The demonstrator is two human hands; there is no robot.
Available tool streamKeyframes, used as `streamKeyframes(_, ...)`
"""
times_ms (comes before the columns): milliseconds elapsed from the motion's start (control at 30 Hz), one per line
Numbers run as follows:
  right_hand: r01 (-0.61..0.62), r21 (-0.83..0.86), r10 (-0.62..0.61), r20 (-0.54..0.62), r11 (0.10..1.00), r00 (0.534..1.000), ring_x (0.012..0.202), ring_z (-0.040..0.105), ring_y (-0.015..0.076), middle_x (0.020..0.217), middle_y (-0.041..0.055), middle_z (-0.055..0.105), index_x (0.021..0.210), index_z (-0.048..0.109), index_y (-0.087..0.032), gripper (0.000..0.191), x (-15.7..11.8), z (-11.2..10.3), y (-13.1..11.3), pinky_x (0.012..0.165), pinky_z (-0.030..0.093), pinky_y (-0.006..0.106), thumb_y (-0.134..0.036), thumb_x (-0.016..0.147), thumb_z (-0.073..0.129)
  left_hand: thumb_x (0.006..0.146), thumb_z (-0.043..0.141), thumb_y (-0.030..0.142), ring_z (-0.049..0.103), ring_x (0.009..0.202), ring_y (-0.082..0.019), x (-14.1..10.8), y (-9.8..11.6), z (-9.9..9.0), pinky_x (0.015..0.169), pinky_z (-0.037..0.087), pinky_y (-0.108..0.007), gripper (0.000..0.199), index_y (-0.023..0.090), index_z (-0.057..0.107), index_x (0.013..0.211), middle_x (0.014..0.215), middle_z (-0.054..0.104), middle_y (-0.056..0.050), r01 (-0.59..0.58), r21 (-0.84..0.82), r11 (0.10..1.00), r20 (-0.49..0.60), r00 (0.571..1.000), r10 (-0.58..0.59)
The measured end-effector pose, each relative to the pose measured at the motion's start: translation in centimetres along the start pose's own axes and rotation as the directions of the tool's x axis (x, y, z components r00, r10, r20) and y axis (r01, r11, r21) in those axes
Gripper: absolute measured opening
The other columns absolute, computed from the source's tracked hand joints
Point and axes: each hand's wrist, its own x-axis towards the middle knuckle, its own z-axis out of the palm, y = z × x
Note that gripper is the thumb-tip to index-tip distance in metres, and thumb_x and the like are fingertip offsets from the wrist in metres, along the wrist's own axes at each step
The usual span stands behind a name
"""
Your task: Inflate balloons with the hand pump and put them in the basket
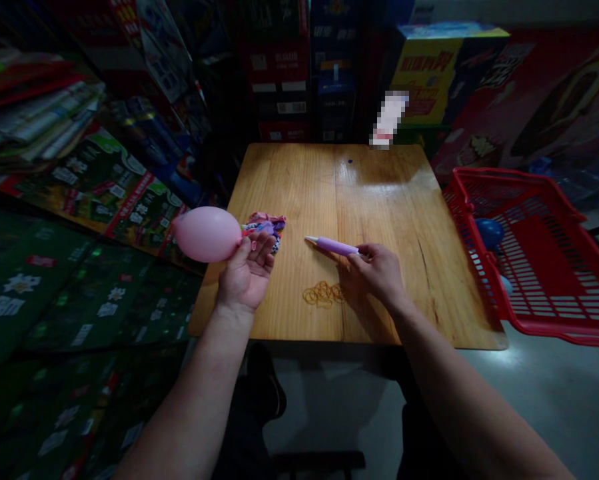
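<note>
My left hand (246,275), palm up, pinches the neck of an inflated pink balloon (207,234) between thumb and finger. Just behind that hand lies a small pile of uninflated balloons (269,229) in several colours. Toward the middle of the wooden table (299,180), my right hand (379,270) grips the rear end of a purple hand pump (336,247), its white nozzle pointing left. A loose heap of yellow rubber bands (324,294) lies nearer the front edge, between my hands.
A red basket (534,325) at the right holds a blue balloon (490,233) and a paler one (506,285). Green boxes (104,293) are stacked at the left. More boxes (282,67) line the far side. A small dark dot (350,161) marks the tabletop's rear.
</note>
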Motion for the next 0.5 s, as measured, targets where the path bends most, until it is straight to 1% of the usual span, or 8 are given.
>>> streamKeyframes(67, 0.044, -0.051, -0.043, 0.018, 0.998, 0.999, 0.078, 0.061, 0.0234, 0.087, 0.0092, 0.069, 0.094, 0.075, -0.018, 0.024, 0.0, 0.3, 0.2, 0.071, 0.045, 0.036, -0.038, 0.082, 0.07, 0.096, 0.061, 0.025, 0.074, 0.097, -0.016, -0.1, -0.6, 0.1, 0.069, 0.054, -0.022, 0.011, 0.018, 0.07, 0.099, 0.1, 0.078, -0.004, 0.02, 0.01, 1.0, 0.019, 1.0, -0.02)
streamKeyframes(167, 0.084, -0.096, -0.081, 0.038, 0.992, 0.996, 0.083, 0.059, 0.0259, 0.089, 0.0108, 0.067, 0.094, 0.073, -0.018, 0.021, 0.0, 0.6, 0.6, 0.078, 0.046, 0.04, -0.033, 0.079, 0.071, 0.096, 0.062, 0.025, 0.073, 0.102, -0.017, -0.1, -1.3, 0.1, 0.069, 0.054, -0.022, 0.012, 0.018, 0.07, 0.099, 0.103, 0.078, -0.004, 0.042, 0.018, 0.999, 0.04, 0.998, -0.043)
streamKeyframes(267, 0.107, -0.097, -0.102, 0.059, 0.99, 0.993, 0.087, 0.059, 0.0275, 0.092, 0.0112, 0.065, 0.097, 0.072, -0.02, 0.024, -0.1, 0.5, 0.8, 0.081, 0.047, 0.042, -0.033, 0.077, 0.073, 0.096, 0.062, 0.025, 0.073, 0.103, -0.017, -0.1, -1.8, 0.2, 0.069, 0.054, -0.022, 0.011, 0.018, 0.07, 0.098, 0.105, 0.077, -0.003, 0.07, 0.025, 0.997, 0.06, 0.996, -0.071)
streamKeyframes(300, 0.115, -0.086, -0.111, 0.049, 0.99, 0.993, 0.089, 0.059, 0.0281, 0.093, 0.0114, 0.065, 0.099, 0.071, -0.02, 0.026, -0.2, 0.4, 0.6, 0.082, 0.048, 0.043, -0.033, 0.077, 0.074, 0.095, 0.063, 0.025, 0.072, 0.103, -0.017, -0.1, -1.9, 0.3, 0.069, 0.054, -0.022, 0.01, 0.018, 0.07, 0.098, 0.105, 0.077, -0.004, 0.077, 0.03, 0.997, 0.066, 0.995, -0.079)
streamKeyframes(367, 0.144, -0.036, -0.145, -0.027, 0.989, 0.989, 0.098, 0.059, 0.0299, 0.1, 0.0124, 0.065, 0.101, 0.07, -0.02, 0.026, -0.6, 0.1, -0.2, 0.086, 0.047, 0.045, -0.033, 0.079, 0.073, 0.095, 0.063, 0.025, 0.072, 0.103, -0.016, -0.3, -2.3, 0.5, 0.07, 0.054, -0.022, 0.01, 0.018, 0.07, 0.097, 0.108, 0.077, -0.004, 0.088, 0.042, 0.995, 0.074, 0.993, -0.091)
streamKeyframes(433, 0.183, 0.061, -0.174, -0.129, 0.981, 0.976, 0.104, 0.058, 0.0296, 0.106, 0.0122, 0.066, 0.098, 0.069, -0.022, 0.018, -1.1, -0.1, -1.5, 0.089, 0.046, 0.045, -0.032, 0.083, 0.07, 0.094, 0.065, 0.026, 0.071, 0.106, -0.017, -0.7, -2.8, 0.9, 0.073, 0.054, -0.023, 0.01, 0.018, 0.071, 0.097, 0.113, 0.075, -0.005, 0.098, 0.059, 0.993, 0.083, 0.991, -0.103)
streamKeyframes(467, 0.187, 0.135, -0.167, -0.143, 0.973, 0.975, 0.102, 0.058, 0.0279, 0.105, 0.0108, 0.066, 0.094, 0.069, -0.023, 0.013, -1.5, -0.1, -2.3, 0.086, 0.046, 0.043, -0.033, 0.087, 0.067, 0.093, 0.066, 0.026, 0.071, 0.107, -0.017, -1.0, -3.2, 1.1, 0.075, 0.055, -0.024, 0.01, 0.018, 0.071, 0.096, 0.115, 0.075, -0.005, 0.103, 0.067, 0.992, 0.09, 0.99, -0.109)
streamKeyframes(500, 0.166, 0.225, -0.145, -0.106, 0.96, 0.984, 0.091, 0.059, 0.0246, 0.094, 0.0084, 0.067, 0.087, 0.069, -0.024, 0.012, -1.9, 0.0, -3.1, 0.08, 0.047, 0.04, -0.034, 0.089, 0.065, 0.092, 0.067, 0.026, 0.07, 0.108, -0.018, -1.3, -3.6, 1.4, 0.077, 0.055, -0.024, 0.009, 0.018, 0.071, 0.095, 0.117, 0.074, -0.005, 0.107, 0.073, 0.992, 0.099, 0.988, -0.114)
